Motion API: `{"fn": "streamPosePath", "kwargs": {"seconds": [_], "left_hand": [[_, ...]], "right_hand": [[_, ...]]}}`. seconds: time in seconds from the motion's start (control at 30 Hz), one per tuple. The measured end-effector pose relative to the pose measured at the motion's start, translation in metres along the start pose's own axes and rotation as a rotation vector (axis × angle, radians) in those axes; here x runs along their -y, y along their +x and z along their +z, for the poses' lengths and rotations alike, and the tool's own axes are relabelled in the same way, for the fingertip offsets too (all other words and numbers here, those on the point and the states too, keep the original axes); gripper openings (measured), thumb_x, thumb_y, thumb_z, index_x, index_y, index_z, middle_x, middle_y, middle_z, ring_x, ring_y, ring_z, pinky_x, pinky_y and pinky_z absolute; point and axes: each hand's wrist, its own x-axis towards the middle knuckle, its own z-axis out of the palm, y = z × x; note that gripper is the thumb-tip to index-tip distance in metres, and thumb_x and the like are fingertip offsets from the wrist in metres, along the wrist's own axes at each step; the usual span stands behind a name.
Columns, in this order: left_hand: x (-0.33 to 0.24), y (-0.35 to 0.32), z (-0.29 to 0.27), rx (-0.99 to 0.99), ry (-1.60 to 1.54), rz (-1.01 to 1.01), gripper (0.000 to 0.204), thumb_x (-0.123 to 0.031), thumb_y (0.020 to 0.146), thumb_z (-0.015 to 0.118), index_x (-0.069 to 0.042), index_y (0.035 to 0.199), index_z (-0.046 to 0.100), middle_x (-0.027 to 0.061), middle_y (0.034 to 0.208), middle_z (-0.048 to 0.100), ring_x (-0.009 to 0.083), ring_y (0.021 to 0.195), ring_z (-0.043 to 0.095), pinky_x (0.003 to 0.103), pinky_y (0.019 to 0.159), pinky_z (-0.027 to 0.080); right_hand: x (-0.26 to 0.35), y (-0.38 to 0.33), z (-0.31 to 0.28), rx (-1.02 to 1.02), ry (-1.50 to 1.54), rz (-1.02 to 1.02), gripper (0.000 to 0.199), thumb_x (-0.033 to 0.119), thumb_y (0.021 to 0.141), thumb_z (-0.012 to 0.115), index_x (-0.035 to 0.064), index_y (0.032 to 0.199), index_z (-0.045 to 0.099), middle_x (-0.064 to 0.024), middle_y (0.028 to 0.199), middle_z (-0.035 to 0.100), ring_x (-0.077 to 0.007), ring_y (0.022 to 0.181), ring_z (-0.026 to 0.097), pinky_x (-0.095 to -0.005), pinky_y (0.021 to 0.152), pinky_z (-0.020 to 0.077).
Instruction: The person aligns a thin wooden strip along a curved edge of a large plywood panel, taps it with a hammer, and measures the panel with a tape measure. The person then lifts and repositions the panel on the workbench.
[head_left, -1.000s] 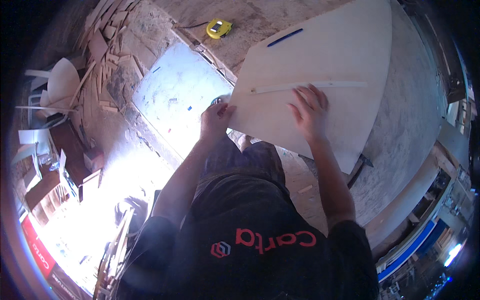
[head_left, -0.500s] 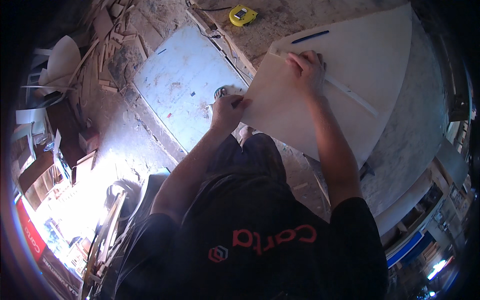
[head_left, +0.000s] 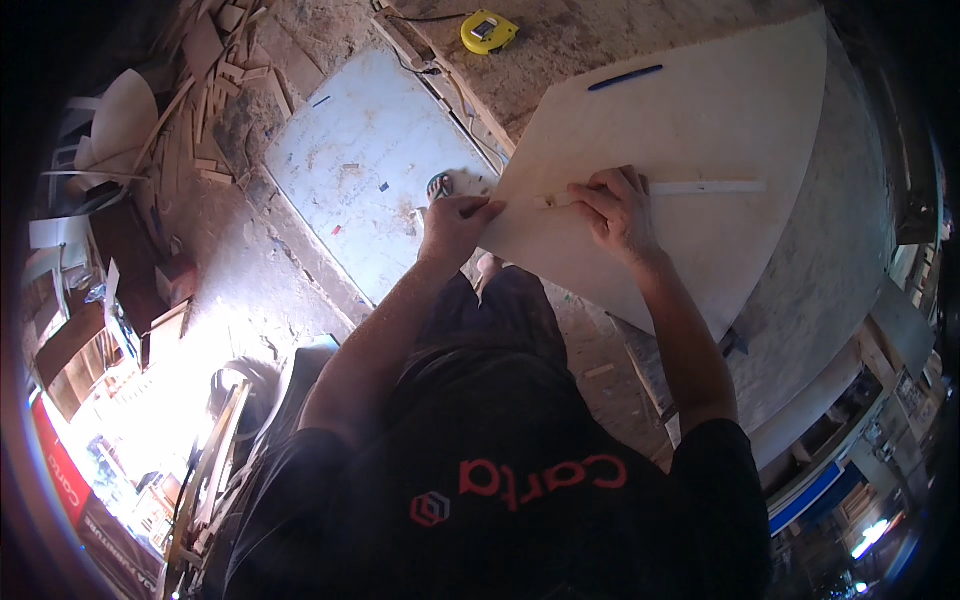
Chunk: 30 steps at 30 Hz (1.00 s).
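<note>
A large pale sheet [head_left: 700, 130] with a curved right edge lies before me on the right. My left hand [head_left: 455, 228] is closed, thumb and fingers pinching the sheet's left corner. Over the sheet's middle, my right hand [head_left: 620, 215] has its fingers bent around a narrow whitish strip [head_left: 710, 187]. The strip lies nearly level across the sheet, its left end showing past my fingertips and its middle hidden under the hand. Near the sheet's far edge rests a dark blue pen [head_left: 625, 77].
A yellow tape measure [head_left: 486, 33] sits beyond the sheet on the dusty work surface. To the left is a light blue-white board [head_left: 360, 150] with small scraps on it. Wood offcuts [head_left: 215, 100] are piled at the far left. A small dark tool [head_left: 735, 343] pokes out by the sheet's near edge.
My right hand has moved nearer to me, and the strip has swung from a slant to nearly level, its left end coming nearer. My left hand keeps its pinch on the corner.
</note>
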Motion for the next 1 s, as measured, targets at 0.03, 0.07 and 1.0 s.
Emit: {"fn": "streamPosePath", "kwargs": {"seconds": [0.03, 0.07, 1.0], "left_hand": [[0.000, 0.001, 0.000, 0.011, 0.010, -0.014, 0.035, -0.030, 0.089, 0.080, 0.002, 0.105, 0.079, 0.0086, 0.082, 0.077, 0.0128, 0.072, 0.069, 0.030, 0.071, 0.056], [0.000, 0.001, -0.001, 0.018, 0.015, -0.015, 0.035, -0.030, 0.089, 0.080, 0.002, 0.105, 0.079, 0.0083, 0.082, 0.077, 0.0123, 0.072, 0.069, 0.029, 0.071, 0.056], [-0.012, 0.001, -0.013, 0.067, 0.047, -0.071, 0.039, -0.032, 0.090, 0.080, 0.005, 0.100, 0.078, 0.0080, 0.080, 0.075, 0.0103, 0.069, 0.064, 0.027, 0.063, 0.051]], "right_hand": [[-0.001, 0.005, 0.001, -0.001, -0.008, 0.012, 0.021, 0.017, 0.078, 0.080, 0.0189, 0.099, 0.078, -0.0022, 0.097, 0.060, -0.0285, 0.095, 0.057, -0.0459, 0.083, 0.0440], [-0.003, 0.010, 0.002, -0.039, 0.005, 0.005, 0.022, 0.017, 0.078, 0.080, 0.0192, 0.100, 0.077, -0.0023, 0.098, 0.060, -0.0287, 0.096, 0.057, -0.0463, 0.084, 0.0440], [0.011, -0.034, -0.021, 0.088, -0.034, -0.104, 0.030, 0.019, 0.079, 0.079, 0.0223, 0.109, 0.076, -0.0029, 0.102, 0.059, -0.0274, 0.107, 0.057, -0.0498, 0.095, 0.0414]]}}
